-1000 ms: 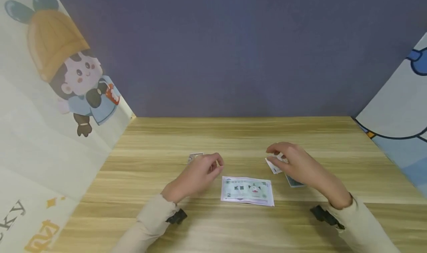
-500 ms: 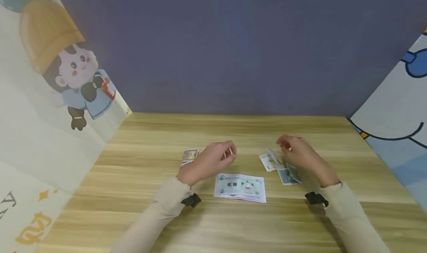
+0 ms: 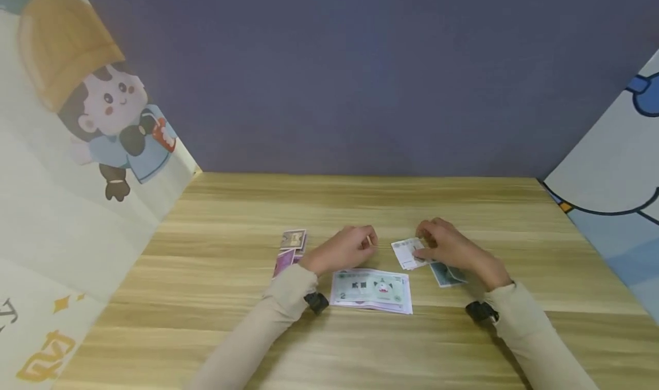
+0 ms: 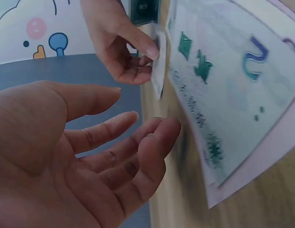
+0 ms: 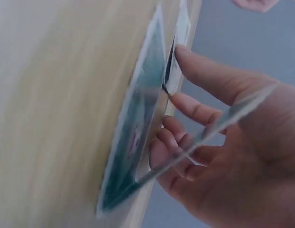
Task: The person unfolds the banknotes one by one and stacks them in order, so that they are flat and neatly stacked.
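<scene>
My right hand (image 3: pixel 453 250) pinches the near edge of a folded white banknote (image 3: pixel 405 251), thumb on its upper side. Close under that hand lies a folded dark green banknote (image 3: pixel 444 275); in the right wrist view its upper flap (image 5: pixel 204 135) stands up in front of the palm. My left hand (image 3: pixel 344 251) hovers left of the white banknote, fingers loosely bent with nothing between them, as the left wrist view shows. Just in front of it is a flat stack of banknotes (image 3: pixel 368 290), a light green one marked 2 on top of pale purple.
Left of my left hand lie a folded brown banknote (image 3: pixel 293 239) and a purple one (image 3: pixel 283 261), partly covered by the wrist. A dark partition (image 3: pixel 329 81) rises along the back edge of the wooden table (image 3: pixel 206 333). Printed walls stand at both sides.
My right hand lifted off the white banknote, whose flap sprang up, then came down and pinches it again. My left hand has moved right, uncovering the brown and purple banknotes.
</scene>
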A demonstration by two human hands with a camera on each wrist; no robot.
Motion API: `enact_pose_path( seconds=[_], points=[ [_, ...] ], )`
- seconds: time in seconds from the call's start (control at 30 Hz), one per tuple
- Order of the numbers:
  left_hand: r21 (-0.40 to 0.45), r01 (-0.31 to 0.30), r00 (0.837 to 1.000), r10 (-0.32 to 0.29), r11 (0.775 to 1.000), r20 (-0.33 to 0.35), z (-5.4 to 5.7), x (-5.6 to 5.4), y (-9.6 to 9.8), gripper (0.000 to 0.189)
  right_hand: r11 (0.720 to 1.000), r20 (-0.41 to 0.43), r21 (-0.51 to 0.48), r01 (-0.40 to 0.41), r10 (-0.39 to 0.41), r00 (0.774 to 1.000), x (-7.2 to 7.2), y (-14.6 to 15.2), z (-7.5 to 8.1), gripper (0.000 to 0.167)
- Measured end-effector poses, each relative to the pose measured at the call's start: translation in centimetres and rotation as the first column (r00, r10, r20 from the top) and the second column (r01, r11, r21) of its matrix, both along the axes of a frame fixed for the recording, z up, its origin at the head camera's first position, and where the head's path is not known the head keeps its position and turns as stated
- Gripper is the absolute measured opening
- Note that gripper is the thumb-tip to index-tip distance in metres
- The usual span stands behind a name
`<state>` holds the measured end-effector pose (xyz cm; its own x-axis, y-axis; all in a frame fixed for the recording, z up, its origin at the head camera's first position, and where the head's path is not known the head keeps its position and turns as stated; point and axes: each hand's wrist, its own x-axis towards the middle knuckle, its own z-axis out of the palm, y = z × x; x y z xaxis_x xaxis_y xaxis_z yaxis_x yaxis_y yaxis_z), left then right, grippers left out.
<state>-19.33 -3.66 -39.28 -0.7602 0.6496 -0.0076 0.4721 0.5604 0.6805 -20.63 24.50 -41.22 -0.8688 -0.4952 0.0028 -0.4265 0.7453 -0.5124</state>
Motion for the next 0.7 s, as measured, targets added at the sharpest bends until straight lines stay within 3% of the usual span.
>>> enact_pose_path(
  seconds=[0.13, 0.3, 0.53, 0.7],
  points=[
    [-0.021, 0.017, 0.999, -0.016, 1.0, 0.044, -0.5, 0.1, 0.2, 0.017, 1.0, 0.016, -0.02, 0.022, -0.021, 1.0, 0.2, -0.3, 0.0, 0.033],
    [-0.069, 0.016, 1.0, -0.014, 0.998, 0.027, -0.8, 0.2, 0.7, 0.025, 0.997, 0.107, -0.071, 0.011, -0.003, 0.994, 0.2, 0.2, 0.5, 0.032],
    [-0.087, 0.02, 0.998, -0.015, 0.996, 0.056, -0.8, 0.4, 0.9, 0.039, 0.967, 0.271, -0.252, -0.028, 0.098, 0.958, 0.2, 0.8, 2.0, 0.017],
    [-0.106, 0.025, 0.997, -0.018, 0.994, 0.074, -0.8, 0.8, 0.5, 0.044, 0.949, 0.274, -0.317, 0.001, 0.09, 0.957, 0.2, -0.2, 1.9, 0.014]
  ],
)
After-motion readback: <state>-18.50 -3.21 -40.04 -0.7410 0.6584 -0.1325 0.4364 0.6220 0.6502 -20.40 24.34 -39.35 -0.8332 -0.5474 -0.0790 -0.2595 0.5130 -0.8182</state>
